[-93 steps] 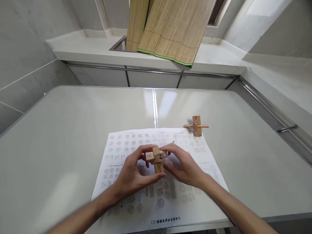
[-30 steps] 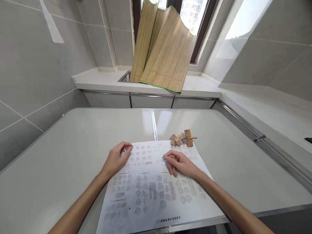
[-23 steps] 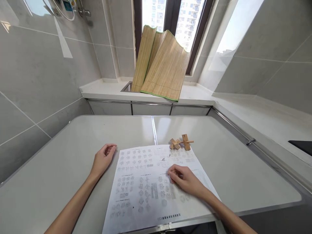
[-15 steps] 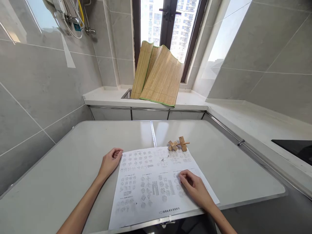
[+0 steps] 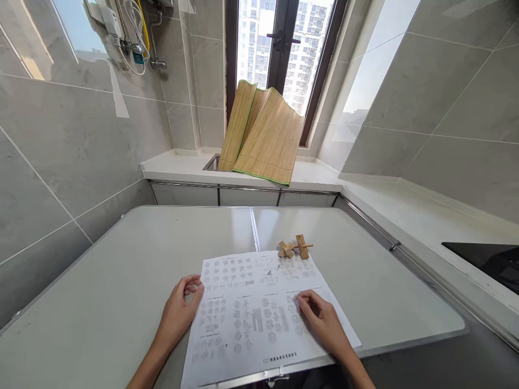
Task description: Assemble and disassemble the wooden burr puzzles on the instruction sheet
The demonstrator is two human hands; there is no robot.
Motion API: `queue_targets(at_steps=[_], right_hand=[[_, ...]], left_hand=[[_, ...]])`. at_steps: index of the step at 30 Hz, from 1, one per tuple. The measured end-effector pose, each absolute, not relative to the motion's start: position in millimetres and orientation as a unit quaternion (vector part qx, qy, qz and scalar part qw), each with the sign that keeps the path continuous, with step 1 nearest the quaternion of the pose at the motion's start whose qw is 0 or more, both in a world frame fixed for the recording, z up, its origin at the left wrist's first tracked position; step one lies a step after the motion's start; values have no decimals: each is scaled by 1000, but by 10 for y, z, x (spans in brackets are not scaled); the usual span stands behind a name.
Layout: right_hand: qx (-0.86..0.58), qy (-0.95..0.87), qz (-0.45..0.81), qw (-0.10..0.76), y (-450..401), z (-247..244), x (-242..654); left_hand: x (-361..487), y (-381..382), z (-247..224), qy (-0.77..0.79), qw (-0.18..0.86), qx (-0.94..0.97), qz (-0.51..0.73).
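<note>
A large white sheet of paper [image 5: 259, 329], printed with rows of small puzzle-like drawings, lies flat on the pale table. My left hand [image 5: 180, 308] rests at its left edge, fingers loosely curled, thumb apart from them and touching the edge. Over the right part of the sheet lies my right hand [image 5: 322, 319], with thumb and forefinger closed together on the paper and nothing visible in them. Beyond it, by the sheet's far right corner, sit a small wooden interlocking puzzle [image 5: 286, 249] and a crossed wooden piece with a flat slat [image 5: 302, 246]. Neither hand touches them.
The folding table [image 5: 109, 292] has a centre seam and rounded corners. A counter [image 5: 174, 167] runs behind it, with a bamboo mat [image 5: 270, 140] leaning over a sink [image 5: 211, 162]. On the right counter is a black cooktop [image 5: 486, 262]. Tiled walls close in both sides.
My left hand has slid down along the sheet's left edge, towards me. My right hand stays in nearly the same place. The whole view has shifted slightly.
</note>
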State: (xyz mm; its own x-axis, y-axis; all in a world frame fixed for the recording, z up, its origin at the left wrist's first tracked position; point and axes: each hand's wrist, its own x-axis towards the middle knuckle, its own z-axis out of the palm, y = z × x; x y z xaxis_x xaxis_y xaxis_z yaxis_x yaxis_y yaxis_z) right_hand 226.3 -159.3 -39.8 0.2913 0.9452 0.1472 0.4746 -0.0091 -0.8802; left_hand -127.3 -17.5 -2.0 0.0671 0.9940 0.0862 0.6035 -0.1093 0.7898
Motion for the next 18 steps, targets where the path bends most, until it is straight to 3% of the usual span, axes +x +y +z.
queue_targets(at_steps=[18], right_hand=[[-689,-491,306,436,-1550,-363,2255]], left_hand=[[-1320,-237,-103,624,209,709,255]])
